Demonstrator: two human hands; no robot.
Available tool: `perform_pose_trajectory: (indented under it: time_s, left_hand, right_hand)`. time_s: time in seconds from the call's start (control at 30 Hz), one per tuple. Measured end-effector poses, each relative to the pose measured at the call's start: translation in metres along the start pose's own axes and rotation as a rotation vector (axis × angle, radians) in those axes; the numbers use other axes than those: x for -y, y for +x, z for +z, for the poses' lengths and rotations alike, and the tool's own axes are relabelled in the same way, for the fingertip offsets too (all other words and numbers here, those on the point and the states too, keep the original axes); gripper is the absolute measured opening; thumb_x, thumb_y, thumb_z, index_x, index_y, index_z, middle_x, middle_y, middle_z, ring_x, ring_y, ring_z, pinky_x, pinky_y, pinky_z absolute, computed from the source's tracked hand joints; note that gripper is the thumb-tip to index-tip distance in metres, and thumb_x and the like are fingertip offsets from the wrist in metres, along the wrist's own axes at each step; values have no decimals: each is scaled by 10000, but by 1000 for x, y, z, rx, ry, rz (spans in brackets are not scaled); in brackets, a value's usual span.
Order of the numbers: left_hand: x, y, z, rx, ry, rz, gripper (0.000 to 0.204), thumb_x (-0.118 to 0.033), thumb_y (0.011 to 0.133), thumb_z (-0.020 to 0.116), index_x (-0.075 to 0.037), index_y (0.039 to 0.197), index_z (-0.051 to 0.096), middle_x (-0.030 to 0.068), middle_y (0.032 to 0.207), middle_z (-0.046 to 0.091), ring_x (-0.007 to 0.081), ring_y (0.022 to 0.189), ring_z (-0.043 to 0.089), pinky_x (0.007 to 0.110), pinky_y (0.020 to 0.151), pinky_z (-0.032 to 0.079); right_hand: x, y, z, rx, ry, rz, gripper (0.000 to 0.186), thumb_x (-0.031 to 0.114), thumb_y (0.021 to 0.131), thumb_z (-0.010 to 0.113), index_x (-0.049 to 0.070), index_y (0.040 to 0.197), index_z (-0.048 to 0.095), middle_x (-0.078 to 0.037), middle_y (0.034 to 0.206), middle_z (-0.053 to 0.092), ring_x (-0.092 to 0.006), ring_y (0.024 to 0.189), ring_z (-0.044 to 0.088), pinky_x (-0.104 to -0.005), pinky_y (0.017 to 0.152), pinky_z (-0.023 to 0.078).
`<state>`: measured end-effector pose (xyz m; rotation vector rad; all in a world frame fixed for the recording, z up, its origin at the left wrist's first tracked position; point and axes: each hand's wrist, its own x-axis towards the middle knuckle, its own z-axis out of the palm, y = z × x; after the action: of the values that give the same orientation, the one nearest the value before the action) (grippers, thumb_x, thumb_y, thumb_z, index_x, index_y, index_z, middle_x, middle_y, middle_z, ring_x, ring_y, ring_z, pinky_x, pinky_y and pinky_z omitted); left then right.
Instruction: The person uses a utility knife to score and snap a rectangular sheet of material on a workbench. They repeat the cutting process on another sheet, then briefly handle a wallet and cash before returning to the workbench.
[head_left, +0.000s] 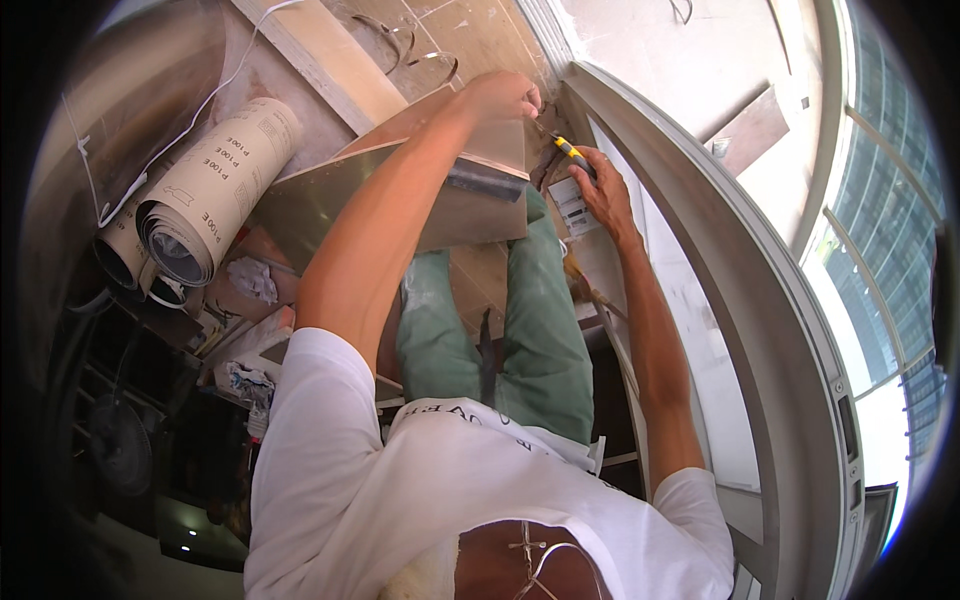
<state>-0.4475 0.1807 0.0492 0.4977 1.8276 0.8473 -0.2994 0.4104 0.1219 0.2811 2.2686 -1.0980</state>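
My right hand (pixel 603 195) is closed round a tool with a yellow-and-black handle (pixel 571 154). Its thin tip points up and left; whether it is a knife or a screwdriver I cannot tell. Just beyond the tip, my left hand (pixel 505 97) is closed with its fingertips pinched together, and what they grip is too small to make out. Beneath my left forearm a smooth grey-brown panel (pixel 330 200) lies across my knees, a dark strip (pixel 487 181) along its edge. A printed white label (pixel 571 205) shows below my right hand.
Rolls of brown sandpaper (pixel 215 190) lie to the left, beside a white cable (pixel 205 105). Curled thin strips (pixel 432 65) rest on the tiled floor ahead. A grey metal frame (pixel 740 260) curves along my right side, with a loose flat board (pixel 748 132) beyond it.
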Motion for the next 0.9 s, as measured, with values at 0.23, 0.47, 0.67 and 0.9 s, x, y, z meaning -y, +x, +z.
perform_pose_trajectory:
  time_s: [0.23,0.47,0.67,0.9]
  left_hand:
    - [-4,-1,2,-103,-15,-44,145,-194,814,629,-81,850,712,112,825,715,276,797,674,401,745,511]
    - [4,6,-3,-18,-16,-52,146,-166,799,587,-78,809,703,140,780,700,303,730,667,411,687,510]
    - [4,7,1,-67,-87,49,173,-164,737,538,-26,758,641,204,676,610,358,635,580,445,630,463]
    - [12,18,13,-81,60,79,176,-180,727,541,-48,756,653,184,753,655,376,720,617,465,672,477]
  right_hand:
    - [5,0,-10,13,-47,15,297,160,910,642,87,1196,607,-150,1035,648,-317,959,635,-376,814,492]
    - [19,21,-9,44,-162,-39,290,177,890,652,102,1169,616,-151,984,632,-354,940,621,-436,801,486]
    - [34,25,-9,48,-384,-36,303,216,872,675,141,1164,640,-128,962,642,-334,928,632,-458,787,486]
    - [58,26,-23,90,-497,-14,304,224,864,677,149,1158,663,-133,963,664,-329,935,646,-476,790,481]
